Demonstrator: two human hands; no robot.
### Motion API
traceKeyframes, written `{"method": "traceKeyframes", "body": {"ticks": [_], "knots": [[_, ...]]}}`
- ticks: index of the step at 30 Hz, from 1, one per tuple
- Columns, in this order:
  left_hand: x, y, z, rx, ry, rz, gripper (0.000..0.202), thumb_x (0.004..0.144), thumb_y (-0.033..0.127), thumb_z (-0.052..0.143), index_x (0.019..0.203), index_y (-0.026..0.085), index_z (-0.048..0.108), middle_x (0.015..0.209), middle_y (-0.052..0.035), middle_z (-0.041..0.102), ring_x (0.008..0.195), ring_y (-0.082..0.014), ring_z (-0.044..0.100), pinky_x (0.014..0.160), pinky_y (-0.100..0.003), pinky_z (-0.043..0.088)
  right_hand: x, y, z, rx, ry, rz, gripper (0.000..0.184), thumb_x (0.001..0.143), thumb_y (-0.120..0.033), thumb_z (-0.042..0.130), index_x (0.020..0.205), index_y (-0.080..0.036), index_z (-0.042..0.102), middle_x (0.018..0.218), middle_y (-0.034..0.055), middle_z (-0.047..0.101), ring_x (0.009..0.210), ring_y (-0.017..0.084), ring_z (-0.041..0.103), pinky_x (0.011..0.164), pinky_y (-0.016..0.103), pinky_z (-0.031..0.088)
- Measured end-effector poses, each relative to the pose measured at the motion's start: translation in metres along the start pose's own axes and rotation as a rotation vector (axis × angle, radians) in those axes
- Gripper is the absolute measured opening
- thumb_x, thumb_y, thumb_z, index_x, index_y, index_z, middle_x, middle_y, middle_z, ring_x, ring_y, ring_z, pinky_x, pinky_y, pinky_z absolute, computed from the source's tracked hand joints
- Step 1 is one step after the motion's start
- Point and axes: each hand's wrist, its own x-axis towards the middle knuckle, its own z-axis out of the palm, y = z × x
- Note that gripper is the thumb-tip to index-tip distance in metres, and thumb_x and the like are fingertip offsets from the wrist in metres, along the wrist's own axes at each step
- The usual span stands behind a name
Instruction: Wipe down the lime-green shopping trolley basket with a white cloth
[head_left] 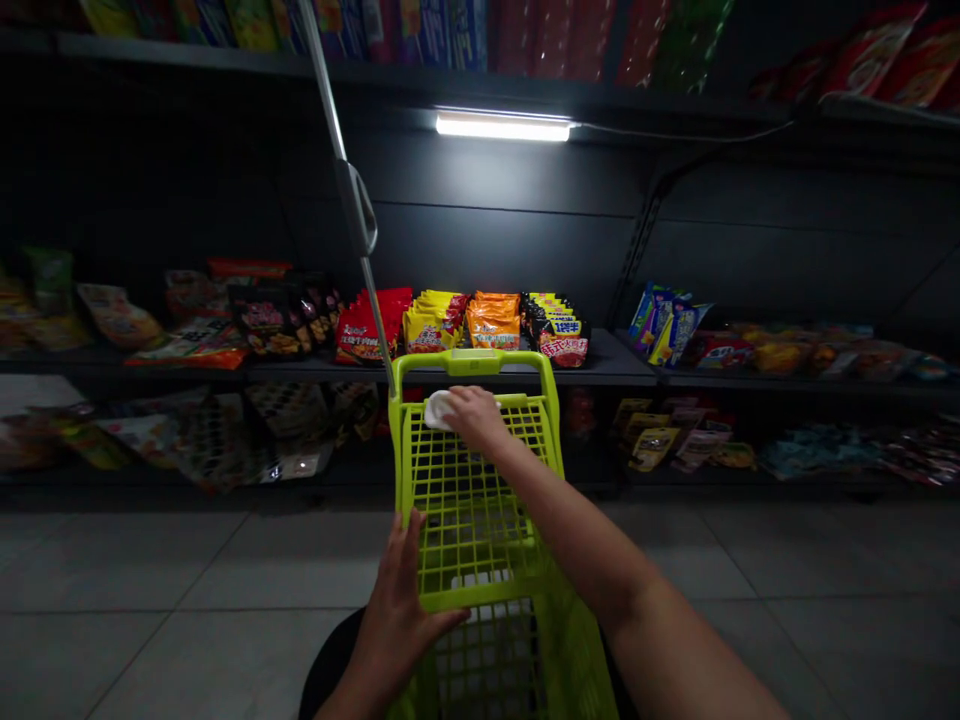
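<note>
A lime-green plastic shopping basket [480,590] with a lattice side stands tilted in front of me. My right hand [478,415] is closed on a white cloth [437,410], pressed to the lattice just below the basket's top bar. Part of the cloth is hidden under the fingers. My left hand [397,600] lies against the basket's left side, fingers stretched along its edge and thumb spread toward the lattice. A metal telescopic handle [352,200] with a grey grip slants up from the basket's upper left corner.
Behind the basket, a dark shelf [611,360] carries red, yellow, orange and black snack packets [495,322]. More bags [652,445] lie on the lower shelf. A lit tube lamp [502,127] hangs under the upper shelf. The floor [112,570] is grey tile.
</note>
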Motion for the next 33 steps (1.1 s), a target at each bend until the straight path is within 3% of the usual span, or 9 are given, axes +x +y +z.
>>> {"method": "traceKeyframes", "body": {"ticks": [2,4,11,14,19,24,28,30,33], "knots": [[0.0,-0.001,0.0,0.018,0.01,-0.001,0.131,0.067,0.022,0.088,0.161,0.04,-0.002,0.165,-0.0146,0.029,0.155,-0.0397,0.021,0.115,-0.066,0.035,0.006,-0.024,0.011,-0.003,-0.024,-0.18,0.041,0.105,-0.042,0.041,0.143,-0.029,0.051,0.155,0.0042,0.048,0.142,0.028,0.036,0.113,0.048,0.028],[-0.001,-0.001,-0.002,0.025,0.011,0.001,0.128,0.068,0.022,0.087,0.161,0.039,0.001,0.165,-0.0146,0.028,0.154,-0.0397,0.022,0.115,-0.065,0.036,0.0,-0.022,0.013,-0.032,-0.043,-0.227,0.043,0.107,-0.033,0.037,0.149,-0.03,0.045,0.158,0.0029,0.045,0.147,0.027,0.031,0.114,0.049,0.027],[-0.002,-0.002,-0.003,0.02,0.009,0.017,0.128,0.067,0.021,0.085,0.161,0.042,0.001,0.163,-0.0112,0.034,0.154,-0.0397,0.022,0.115,-0.066,0.036,-0.046,0.089,-0.036,-0.211,-0.103,0.179,0.035,0.103,-0.025,0.04,0.124,-0.021,0.067,0.131,0.0109,0.068,0.111,0.027,0.056,0.092,0.039,0.039],[0.0,-0.001,0.001,0.021,-0.032,0.05,0.129,0.066,0.025,0.086,0.16,0.043,0.0,0.162,-0.0109,0.035,0.154,-0.0403,0.023,0.114,-0.066,0.038,-0.045,0.108,-0.05,-0.26,-0.15,0.322,0.035,0.102,-0.026,0.04,0.117,-0.019,0.071,0.121,0.0145,0.072,0.11,0.029,0.057,0.088,0.039,0.039],[0.001,0.008,0.004,0.016,-0.046,0.047,0.134,0.061,0.016,0.088,0.16,0.043,0.002,0.164,-0.011,0.031,0.154,-0.0389,0.024,0.116,-0.062,0.038,-0.047,0.099,-0.047,-0.283,-0.184,0.4,0.034,0.096,-0.026,0.047,0.104,-0.013,0.077,0.108,0.0186,0.075,0.111,0.034,0.058,0.091,0.044,0.038],[-0.005,0.012,0.001,0.006,-0.064,0.082,0.14,0.055,0.013,0.09,0.16,0.044,0.003,0.165,-0.0105,0.031,0.152,-0.0399,0.029,0.114,-0.061,0.041,-0.102,0.079,-0.046,-0.346,-0.06,0.424,0.033,0.094,-0.019,0.048,0.118,-0.009,0.068,0.107,0.0207,0.072,0.1,0.03,0.062,0.083,0.039,0.042],[-0.008,0.013,0.0,-0.039,-0.073,0.091,0.142,0.052,0.011,0.091,0.16,0.046,0.004,0.165,-0.0104,0.03,0.15,-0.0397,0.033,0.112,-0.06,0.045,-0.131,0.065,-0.058,-0.287,-0.173,0.34,0.027,0.094,-0.016,0.049,0.103,-0.01,0.074,0.094,0.0197,0.073,0.092,0.029,0.064,0.075,0.036,0.044],[-0.007,0.016,0.001,-0.062,-0.066,0.094,0.143,0.052,0.012,0.091,0.16,0.046,0.003,0.166,-0.0108,0.029,0.151,-0.0403,0.032,0.112,-0.061,0.044,-0.12,0.057,-0.063,-0.156,-0.185,0.226,0.023,0.094,-0.021,0.054,0.102,-0.015,0.075,0.096,0.0152,0.075,0.093,0.027,0.065,0.078,0.034,0.045],[-0.005,0.019,0.002,-0.092,-0.072,0.09,0.143,0.054,0.014,0.091,0.16,0.047,0.001,0.169,-0.0108,0.021,0.153,-0.0401,0.026,0.113,-0.063,0.041,-0.073,0.039,-0.059,0.034,-0.013,0.067,0.027,0.099,-0.028,0.052,0.118,-0.021,0.07,0.115,0.0095,0.074,0.106,0.022,0.063,0.093,0.033,0.043]]}}
